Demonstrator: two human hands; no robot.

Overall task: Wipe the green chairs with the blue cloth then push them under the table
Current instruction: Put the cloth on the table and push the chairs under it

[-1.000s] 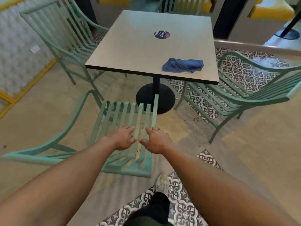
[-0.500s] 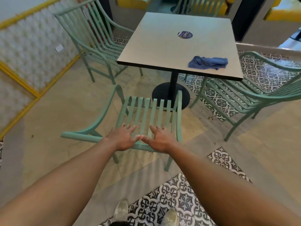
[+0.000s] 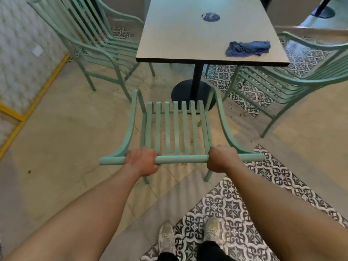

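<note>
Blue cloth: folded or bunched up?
Bunched up: the blue cloth lies crumpled in uneven folds near the table's right front corner, untouched.

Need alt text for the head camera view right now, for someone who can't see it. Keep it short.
Both hands, left hand and right hand, grip the top rail of a green chair that faces a grey table with a black pedestal. A crumpled blue cloth lies on the table near its right front corner. Two more green chairs stand at the table's left and right.
</note>
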